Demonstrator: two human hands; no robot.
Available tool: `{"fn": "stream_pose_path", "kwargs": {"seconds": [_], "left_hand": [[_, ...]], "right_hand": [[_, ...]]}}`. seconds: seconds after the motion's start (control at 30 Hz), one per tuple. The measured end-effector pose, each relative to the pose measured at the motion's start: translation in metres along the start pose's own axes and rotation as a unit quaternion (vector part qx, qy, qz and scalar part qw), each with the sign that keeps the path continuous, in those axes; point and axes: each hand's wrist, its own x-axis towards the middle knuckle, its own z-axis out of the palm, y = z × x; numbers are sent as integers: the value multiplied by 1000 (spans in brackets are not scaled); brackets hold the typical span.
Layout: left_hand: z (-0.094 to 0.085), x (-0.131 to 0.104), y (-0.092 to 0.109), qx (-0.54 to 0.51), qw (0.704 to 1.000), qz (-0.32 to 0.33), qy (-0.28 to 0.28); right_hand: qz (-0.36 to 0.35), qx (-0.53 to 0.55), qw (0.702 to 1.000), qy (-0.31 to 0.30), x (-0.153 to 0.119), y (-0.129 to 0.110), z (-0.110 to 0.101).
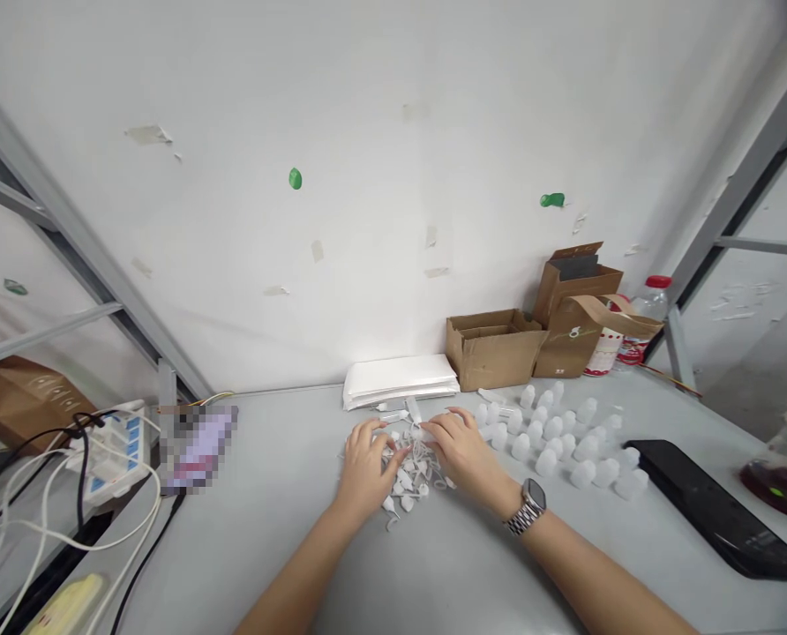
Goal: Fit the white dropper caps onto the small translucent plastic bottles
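Observation:
A pile of small white plastic pieces [415, 481], some with curved thin tubes, lies on the grey table [248, 529]. My left hand [365, 463] rests at the pile's left side, thumb and fingers apart and slightly curled. From the right, my right hand [463, 445] reaches over the pile with its fingers spread; a watch [531, 504] is on that wrist. Both hands touch or hover at the pieces, and the fingertips partly hide what lies beneath. Several small translucent white bottles [552, 429] stand in a group just right of my right hand.
A stack of white sheets [400, 379] lies against the wall beside an open cardboard box [499, 353]. Brown paper packaging [569, 335] and a red-capped bottle [651, 304] stand behind the small bottles. A black device [717, 503] is far right; cables and a power strip [116, 454] lie left.

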Motion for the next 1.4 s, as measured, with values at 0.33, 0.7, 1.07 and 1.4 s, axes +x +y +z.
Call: {"fn": "stream_pose_path", "kwargs": {"seconds": [0.33,0.7,1.07,1.4], "left_hand": [[0,1,6,-124,992,6,-4],[-7,-1,25,-122,988,78,-51],[0,3,-9,4,996,88,32],[3,3,-17,4,998,50,40]], "right_hand": [[-27,14,1000,1,-1,-9,-1],[-155,-68,982,-80,-3,19,-60],[238,-136,961,-22,-64,149,-95],[274,2,955,110,-53,136,-103]]}}
